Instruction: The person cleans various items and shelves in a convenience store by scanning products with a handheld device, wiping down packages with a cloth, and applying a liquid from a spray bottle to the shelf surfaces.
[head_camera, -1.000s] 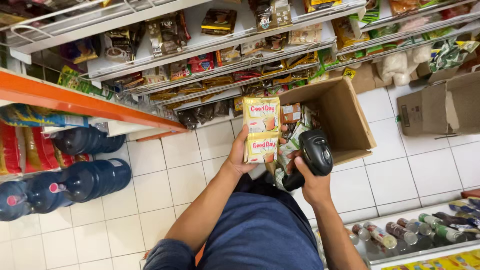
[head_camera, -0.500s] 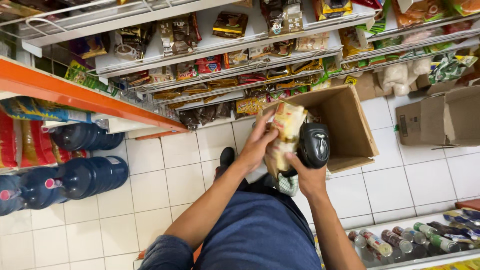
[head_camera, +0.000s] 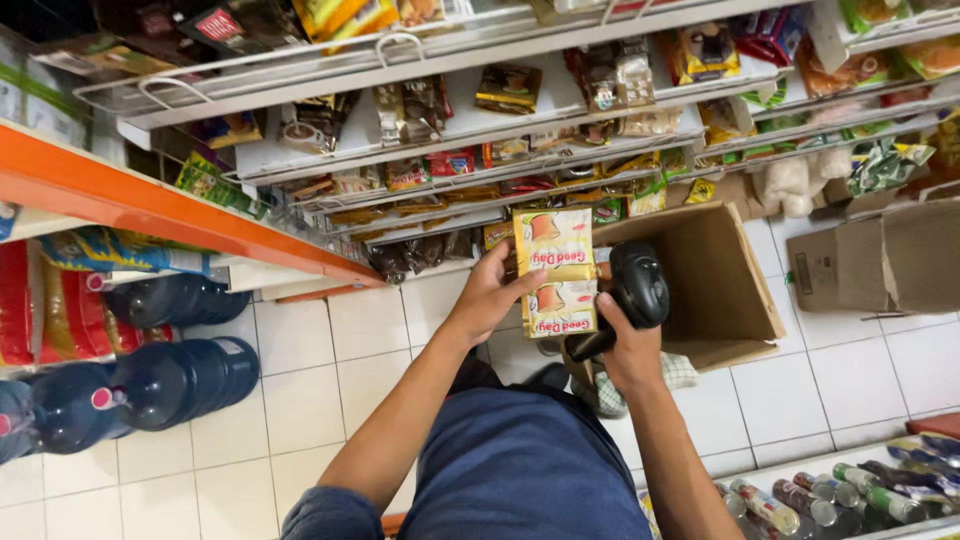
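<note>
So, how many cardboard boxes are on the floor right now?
2. One open cardboard box lies on its side behind the barcode scanner; another box sits at right. More may be hidden.

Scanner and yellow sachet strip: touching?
Cannot tell. In the head view, the black scanner sits right against the yellow sachet strip's edge; neither gap nor contact shows plainly.

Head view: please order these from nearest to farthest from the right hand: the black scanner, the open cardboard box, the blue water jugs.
1. Scanner: held in the right hand.
2. Open box: on the floor just beyond that hand, to its right.
3. Water jugs: far left, lying under the orange shelf.
</note>
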